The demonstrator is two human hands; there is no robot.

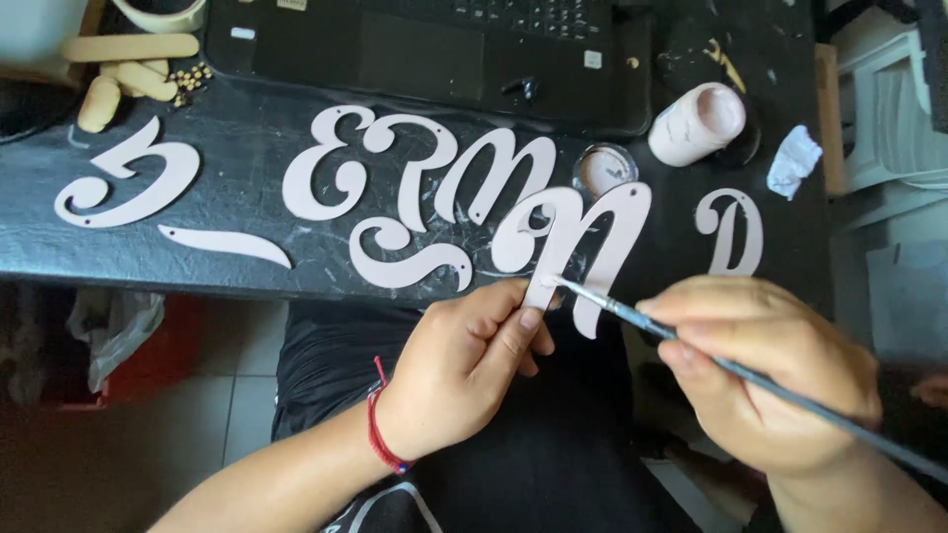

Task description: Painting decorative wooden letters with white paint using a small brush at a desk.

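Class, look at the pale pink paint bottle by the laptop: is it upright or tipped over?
Tipped over: the paint bottle lies on its side on the black table.

A black table (118, 247) fills the top of the view. Its top is shiny and marked with pale smears and scratches. It ends in a straight front edge. Below that edge, on the left, is a floor (212, 415) of big pale tiles with thin dark lines between them. Something red (148, 350) sits in the shadow under the table, with a crumpled clear bag (114, 331) beside it. On the far right stands white plastic furniture (894, 118) with slats. Soft, even light falls on the table, and it is dim under it.
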